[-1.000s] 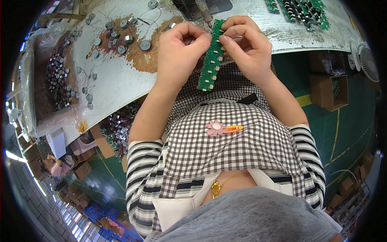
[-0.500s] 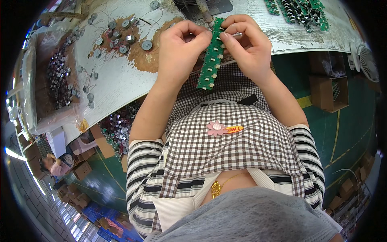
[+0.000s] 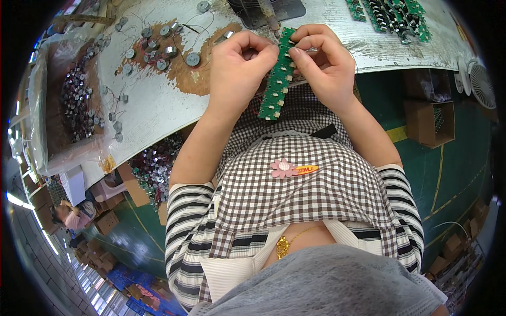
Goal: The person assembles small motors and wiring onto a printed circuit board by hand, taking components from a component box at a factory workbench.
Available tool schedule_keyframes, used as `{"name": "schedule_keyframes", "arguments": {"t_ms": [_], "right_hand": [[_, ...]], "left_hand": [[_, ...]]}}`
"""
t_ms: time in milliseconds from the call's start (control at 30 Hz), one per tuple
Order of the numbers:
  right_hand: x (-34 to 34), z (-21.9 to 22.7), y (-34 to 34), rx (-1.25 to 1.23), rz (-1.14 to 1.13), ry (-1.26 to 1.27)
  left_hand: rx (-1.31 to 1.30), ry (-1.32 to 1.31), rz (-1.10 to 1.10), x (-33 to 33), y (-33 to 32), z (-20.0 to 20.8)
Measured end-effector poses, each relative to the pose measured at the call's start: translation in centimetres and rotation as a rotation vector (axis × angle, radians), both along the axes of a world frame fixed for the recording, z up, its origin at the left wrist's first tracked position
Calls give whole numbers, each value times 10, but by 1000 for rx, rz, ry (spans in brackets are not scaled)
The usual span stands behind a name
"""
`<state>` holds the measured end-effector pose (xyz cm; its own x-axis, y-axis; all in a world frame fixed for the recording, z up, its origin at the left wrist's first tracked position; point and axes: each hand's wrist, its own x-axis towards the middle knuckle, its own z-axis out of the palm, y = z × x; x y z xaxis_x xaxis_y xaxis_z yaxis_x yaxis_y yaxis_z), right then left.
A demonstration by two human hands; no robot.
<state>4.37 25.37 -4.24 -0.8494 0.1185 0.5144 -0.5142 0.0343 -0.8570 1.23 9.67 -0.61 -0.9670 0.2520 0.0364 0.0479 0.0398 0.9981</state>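
Observation:
A long green circuit board strip [image 3: 275, 94] with a row of small white connectors hangs slanted over the table's front edge, above my lap. My left hand [image 3: 238, 66] is closed in a pinch at its left edge, near the upper end. From the other side, my right hand [image 3: 328, 63] grips the strip between thumb and fingers. Any thin wire between the fingertips is too small to make out. Just beyond the strip's top end is a rod-shaped tool [image 3: 270, 20], which looks like a soldering iron, above a dark base [image 3: 292, 11].
Several small round motors [image 3: 169, 51] with thin wires lie on the worn white table [image 3: 150, 110] to the left. A plastic-lined box [image 3: 45, 124] holds many more. Green boards [image 3: 392, 21] are piled far right. Cardboard boxes [image 3: 429, 124] and a fan [image 3: 480, 84] stand right.
Both hands and the circuit board strip have shifted slightly toward me. The grip of both hands looks the same.

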Motion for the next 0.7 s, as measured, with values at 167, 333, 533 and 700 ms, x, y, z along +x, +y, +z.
{"name": "schedule_keyframes", "arguments": {"t_ms": [167,333,533,700], "right_hand": [[0,0,-1,3,3,-8],[1,-1,-1,-3,-13,-27],[1,-4,3,90,-88,15],[0,0,-1,70,-52,24]], "left_hand": [[11,-11,7,0,-1,-1],[-160,-38,-151,-1,-12,11],[-481,742,380,-48,-73,31],[-915,731,295,-66,-110,47]]}}
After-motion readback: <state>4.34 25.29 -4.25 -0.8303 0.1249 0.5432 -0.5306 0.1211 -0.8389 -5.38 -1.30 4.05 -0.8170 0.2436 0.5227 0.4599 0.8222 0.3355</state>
